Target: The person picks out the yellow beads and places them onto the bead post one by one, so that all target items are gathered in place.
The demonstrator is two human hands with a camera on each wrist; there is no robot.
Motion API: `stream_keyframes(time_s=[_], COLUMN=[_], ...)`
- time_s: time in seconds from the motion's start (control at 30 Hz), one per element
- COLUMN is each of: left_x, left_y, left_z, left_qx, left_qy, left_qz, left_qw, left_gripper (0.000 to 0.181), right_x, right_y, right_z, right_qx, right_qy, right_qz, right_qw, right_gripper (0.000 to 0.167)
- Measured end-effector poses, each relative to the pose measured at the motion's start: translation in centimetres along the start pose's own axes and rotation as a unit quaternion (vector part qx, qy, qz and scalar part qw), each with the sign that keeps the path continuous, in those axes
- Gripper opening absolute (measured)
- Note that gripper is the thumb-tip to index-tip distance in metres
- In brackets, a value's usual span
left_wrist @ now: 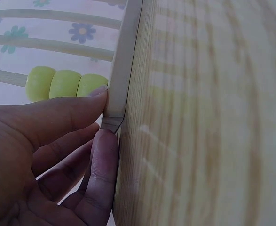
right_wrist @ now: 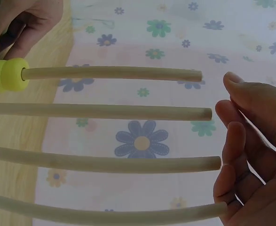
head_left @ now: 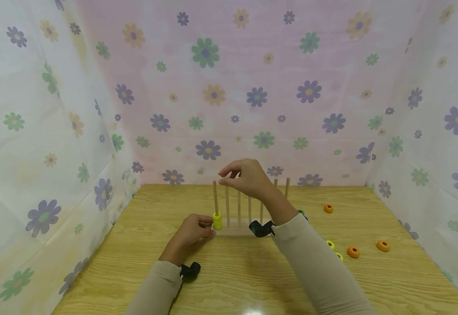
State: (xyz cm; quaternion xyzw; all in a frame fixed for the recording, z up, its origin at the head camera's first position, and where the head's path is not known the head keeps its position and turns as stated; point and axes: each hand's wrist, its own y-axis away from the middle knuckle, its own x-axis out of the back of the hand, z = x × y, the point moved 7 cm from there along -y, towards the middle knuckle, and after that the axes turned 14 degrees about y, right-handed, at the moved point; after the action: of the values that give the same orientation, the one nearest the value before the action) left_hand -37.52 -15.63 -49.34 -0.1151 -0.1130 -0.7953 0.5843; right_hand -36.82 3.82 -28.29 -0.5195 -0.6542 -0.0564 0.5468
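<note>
Two orange beads [head_left: 353, 251] lie toward the right on the table [head_left: 221, 275]. The left hand [head_left: 191, 229] pinches one end of a wooden base [head_left: 234, 232] in its grip; three yellow beads [head_left: 217, 222] sit on the leftmost peg [head_left: 215, 197]. The right hand [head_left: 250, 178], grip relaxed and unfilled, hovers near the peg tops.

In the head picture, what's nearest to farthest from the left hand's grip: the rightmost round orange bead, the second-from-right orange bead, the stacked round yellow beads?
From the left hand's grip:
1. stacked round yellow beads: just right, on the leftmost wooden peg
2. second-from-right orange bead: to the right
3. rightmost orange bead: farther right still
</note>
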Motion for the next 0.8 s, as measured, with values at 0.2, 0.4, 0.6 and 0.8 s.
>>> stream_keyframes(time_s=[0.2,0.4,0.6,0.8], left_x=[-0.2,-0.1,-0.1,-0.3], left_y=[0.2,0.3,0.3,0.3], left_z=[0.2,0.2,0.2,-0.1], left_qx=[0.008,0.008,0.005,0.016], left_qy=[0.013,0.005,0.001,0.030], left_qz=[-0.015,-0.010,-0.007,-0.014], left_qw=[0.9998,0.9999,1.0000,0.9993], left_gripper=[0.044,0.045,0.045,0.042], right_x=[1.2,2.5,3.1,3.6], right_y=[1.2,2.5,3.5,4.3], right_z=[-0.1,-0.1,0.0,0.1], right_qx=[0.042,0.060,0.068,0.075], right_qy=[0.028,0.039,0.060,0.076], right_qz=[0.044,0.062,0.061,0.074], right_qw=[0.9978,0.9955,0.9940,0.9915], right_gripper=[0.013,0.015,0.018,0.015])
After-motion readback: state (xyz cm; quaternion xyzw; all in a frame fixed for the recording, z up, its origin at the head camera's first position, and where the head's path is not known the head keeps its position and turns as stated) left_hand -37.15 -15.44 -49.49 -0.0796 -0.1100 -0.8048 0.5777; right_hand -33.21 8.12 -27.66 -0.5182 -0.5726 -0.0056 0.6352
